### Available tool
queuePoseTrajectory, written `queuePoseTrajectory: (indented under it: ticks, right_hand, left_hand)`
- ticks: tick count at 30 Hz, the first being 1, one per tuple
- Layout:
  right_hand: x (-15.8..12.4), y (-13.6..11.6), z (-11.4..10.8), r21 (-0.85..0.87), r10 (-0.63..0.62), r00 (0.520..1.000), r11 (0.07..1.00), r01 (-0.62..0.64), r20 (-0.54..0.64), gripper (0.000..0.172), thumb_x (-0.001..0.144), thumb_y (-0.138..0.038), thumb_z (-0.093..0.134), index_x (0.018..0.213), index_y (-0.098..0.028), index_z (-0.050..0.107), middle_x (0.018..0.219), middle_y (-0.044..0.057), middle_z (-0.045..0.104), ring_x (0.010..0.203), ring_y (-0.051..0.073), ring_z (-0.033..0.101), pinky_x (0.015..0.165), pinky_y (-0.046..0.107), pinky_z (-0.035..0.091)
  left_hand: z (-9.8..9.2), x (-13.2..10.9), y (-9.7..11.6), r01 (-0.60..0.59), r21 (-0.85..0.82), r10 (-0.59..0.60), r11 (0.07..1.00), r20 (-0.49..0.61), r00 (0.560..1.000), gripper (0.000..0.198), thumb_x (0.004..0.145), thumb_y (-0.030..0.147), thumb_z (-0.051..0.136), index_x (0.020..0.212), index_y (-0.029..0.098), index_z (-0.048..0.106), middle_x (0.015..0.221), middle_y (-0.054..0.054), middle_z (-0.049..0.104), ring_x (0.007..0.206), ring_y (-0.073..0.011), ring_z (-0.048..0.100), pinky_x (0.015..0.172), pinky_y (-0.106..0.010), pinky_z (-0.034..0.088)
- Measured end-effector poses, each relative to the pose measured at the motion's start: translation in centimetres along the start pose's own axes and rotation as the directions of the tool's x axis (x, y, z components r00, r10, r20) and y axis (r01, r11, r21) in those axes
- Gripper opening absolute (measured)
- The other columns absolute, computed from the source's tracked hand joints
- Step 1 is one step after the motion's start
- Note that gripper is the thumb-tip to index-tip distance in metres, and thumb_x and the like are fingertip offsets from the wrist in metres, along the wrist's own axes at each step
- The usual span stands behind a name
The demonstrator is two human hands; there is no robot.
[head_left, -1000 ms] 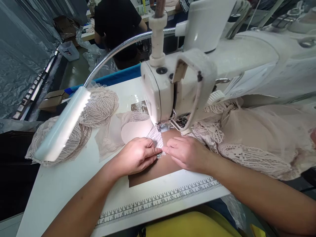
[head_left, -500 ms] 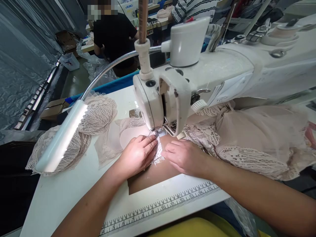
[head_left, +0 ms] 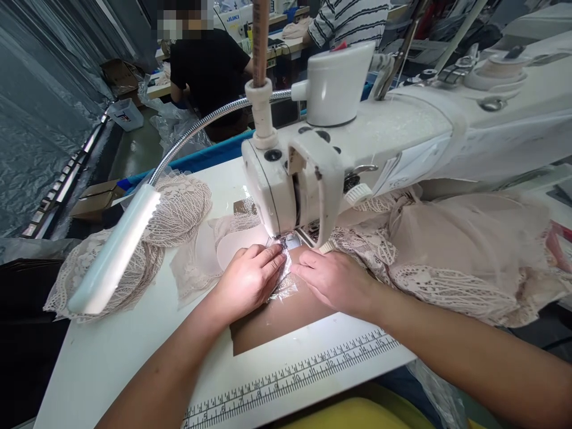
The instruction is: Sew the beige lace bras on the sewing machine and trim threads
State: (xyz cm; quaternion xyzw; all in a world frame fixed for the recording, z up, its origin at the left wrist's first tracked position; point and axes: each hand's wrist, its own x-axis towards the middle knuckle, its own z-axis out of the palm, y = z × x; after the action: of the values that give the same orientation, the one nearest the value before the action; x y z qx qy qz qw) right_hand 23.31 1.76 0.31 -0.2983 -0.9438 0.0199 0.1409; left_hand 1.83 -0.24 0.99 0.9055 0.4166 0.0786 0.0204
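Note:
A white sewing machine stands on the white table. Just in front of its presser foot, my left hand lies flat with fingers stretched, pressing a small lace piece onto the brown patch. My right hand rests beside it, fingers curled down on the lace's right edge. Both sets of fingertips almost meet at the needle. The needle itself is hidden by the machine head.
A gooseneck lamp hangs over a pile of lace cups at the left. Pale lace fabric is heaped at the right under the machine arm. A printed ruler runs along the table's front edge. Two people sit at the back.
Both hands slid the lace piece forward toward the presser foot. My left fingers went from pinching its edge to lying flat on it. The view tilted up a little.

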Motion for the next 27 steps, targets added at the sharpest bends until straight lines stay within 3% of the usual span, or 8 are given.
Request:
queuePoseTrajectory:
  ticks: [14,19,27]
  right_hand:
    - [1.2,-0.5,0.0,-0.057,0.190,0.975,0.981,-0.185,0.115,0.032,0.081,-0.008,0.047,0.105,-0.019,0.064,0.085,0.005,0.065,0.074,0.018,0.050,0.055,0.031,0.026]
    - [1.2,-0.2,0.3,-0.052,0.172,0.980,0.984,-0.168,0.101,0.038,0.079,-0.006,0.047,0.111,-0.021,0.063,0.084,0.005,0.064,0.075,0.019,0.050,0.056,0.031,0.027]
    - [0.9,0.0,0.5,-0.041,0.147,0.987,0.989,-0.145,0.070,0.033,0.084,-0.010,0.047,0.111,-0.021,0.063,0.083,0.005,0.063,0.073,0.017,0.050,0.058,0.030,0.029]
  left_hand:
    - [0.0,0.1,-1.0,0.002,0.007,-0.002,1.000,-0.005,1.000,0.033,0.094,0.024,0.041,0.121,0.019,0.059,0.119,-0.012,0.062,0.094,-0.0227,0.053,0.078,-0.037,0.043]
    - [-0.1,0.3,-1.3,0.043,0.025,-0.043,0.999,-0.008,0.999,0.035,0.094,0.026,0.039,0.124,0.019,0.057,0.109,-0.013,0.065,0.090,-0.0232,0.053,0.074,-0.037,0.042]
    - [-0.1,0.2,-1.3,0.098,0.048,-0.098,0.994,0.002,0.995,0.032,0.092,0.022,0.042,0.119,0.018,0.058,0.111,-0.013,0.063,0.094,-0.0248,0.053,0.078,-0.039,0.042]
